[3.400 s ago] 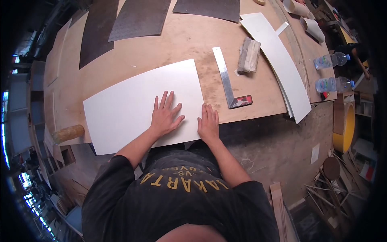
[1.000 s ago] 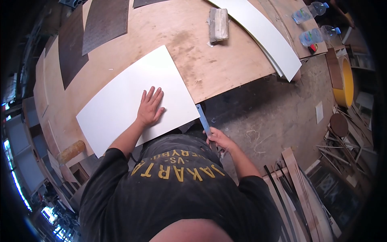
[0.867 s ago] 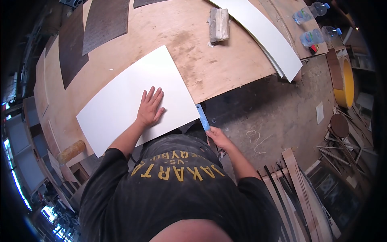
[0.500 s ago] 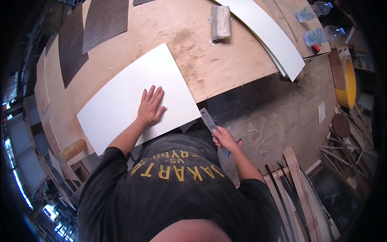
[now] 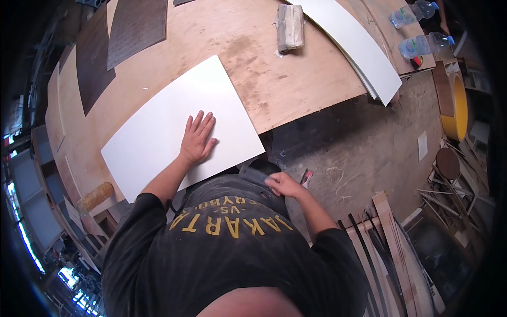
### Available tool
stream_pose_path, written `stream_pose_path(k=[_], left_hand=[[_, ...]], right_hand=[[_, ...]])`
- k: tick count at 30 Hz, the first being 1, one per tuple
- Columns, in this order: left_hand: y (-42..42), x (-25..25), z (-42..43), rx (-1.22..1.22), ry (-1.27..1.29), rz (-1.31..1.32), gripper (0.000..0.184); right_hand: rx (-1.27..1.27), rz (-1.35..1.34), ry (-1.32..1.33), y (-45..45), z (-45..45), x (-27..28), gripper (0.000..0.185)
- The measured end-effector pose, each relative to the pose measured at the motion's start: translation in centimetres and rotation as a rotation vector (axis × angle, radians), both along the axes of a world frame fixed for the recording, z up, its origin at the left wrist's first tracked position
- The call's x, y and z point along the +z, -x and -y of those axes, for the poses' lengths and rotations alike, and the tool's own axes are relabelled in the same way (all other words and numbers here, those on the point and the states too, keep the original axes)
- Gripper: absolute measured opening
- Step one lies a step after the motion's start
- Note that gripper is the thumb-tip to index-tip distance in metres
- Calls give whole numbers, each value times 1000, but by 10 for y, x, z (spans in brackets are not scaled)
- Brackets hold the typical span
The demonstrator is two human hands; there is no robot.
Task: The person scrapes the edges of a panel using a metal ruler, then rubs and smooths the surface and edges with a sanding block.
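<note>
A white sheet (image 5: 158, 132) lies on the plywood table, its near edge by my waist. My left hand (image 5: 198, 140) rests flat on it, fingers spread. My right hand (image 5: 282, 185), its fingers closed, grips a flat grey metal bar (image 5: 254, 176) in front of my waist. The bar is smeared by motion and points left, close below the sheet's near corner. I cannot tell whether it touches the sheet. Just right of that hand shows a small red-and-white object (image 5: 306, 177), partly hidden; whether it is held is unclear.
A wrapped block (image 5: 290, 29) and curved white strips (image 5: 364, 50) lie on the plywood table (image 5: 253, 68). Dark brown sheets (image 5: 137, 31) are at its far left. Two water bottles (image 5: 417, 46) lie at the right. Wood strips (image 5: 388, 232) lean below right.
The bar in my right hand has swung from pointing up at the sheet's corner to pointing left. That hand has shifted slightly left. My left hand stays put on the sheet.
</note>
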State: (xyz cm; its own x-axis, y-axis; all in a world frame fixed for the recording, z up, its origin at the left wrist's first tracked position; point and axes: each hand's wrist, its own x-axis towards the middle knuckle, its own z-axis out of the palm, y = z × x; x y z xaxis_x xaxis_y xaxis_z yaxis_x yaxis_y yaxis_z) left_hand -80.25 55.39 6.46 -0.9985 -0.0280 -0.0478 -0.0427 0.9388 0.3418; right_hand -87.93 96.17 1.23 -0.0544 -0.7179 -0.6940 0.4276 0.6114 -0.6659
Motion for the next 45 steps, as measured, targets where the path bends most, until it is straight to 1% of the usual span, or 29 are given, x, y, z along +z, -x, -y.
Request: stream_pose_path(k=[2,3,6,8,10,14,17,20,26,29,32,36,38,41,44,45], left_hand=[[-1,3,-1,3,-7,3,75],[-2,2,-1,8,-7,8,75],[-1,-1,1,9,-7,12,75],[-2,-2,1,11,-12,6,74],[-2,0,0,18,-9,19,74],[-1,-2,1,15,-17,13,74],[-1,-2,1,12,-14,1,74],[-1,-1,0,13,-11,9,74],[-1,0,0,16,-7,23,74],[-1,0,0,16,-9,26,75],[-1,0,-1,18,-19,6,74],[-1,1,-1,22,-8,26,73],[-1,0,-1,23,-15,22,72],[-1,3,-2,22,-21,17,72],[0,1,-3,24,-25,19,71],[-1,2,-3,26,-22,22,71]], right_hand=[[-263,128,1,1,16,17,36],[-247,124,-9,3,22,28,38],[-119,-103,-21,1,7,27,37],[-292,-207,-104,2,-8,22,34],[-525,-213,-57,3,-20,17,30],[-494,-229,-106,-2,-29,8,30],[-555,-241,-84,-4,-26,6,30],[-549,-174,-114,-7,-28,6,32],[-560,-74,-111,-1,-22,24,31],[-522,-22,-131,6,-22,31,32],[-306,-54,-70,5,-15,21,33],[-281,-177,-64,-5,14,12,32],[-270,-201,-106,-8,19,16,33],[-192,-332,-182,-2,34,29,39],[-112,-476,-145,11,70,41,40],[-99,-480,-144,13,81,39,40]])
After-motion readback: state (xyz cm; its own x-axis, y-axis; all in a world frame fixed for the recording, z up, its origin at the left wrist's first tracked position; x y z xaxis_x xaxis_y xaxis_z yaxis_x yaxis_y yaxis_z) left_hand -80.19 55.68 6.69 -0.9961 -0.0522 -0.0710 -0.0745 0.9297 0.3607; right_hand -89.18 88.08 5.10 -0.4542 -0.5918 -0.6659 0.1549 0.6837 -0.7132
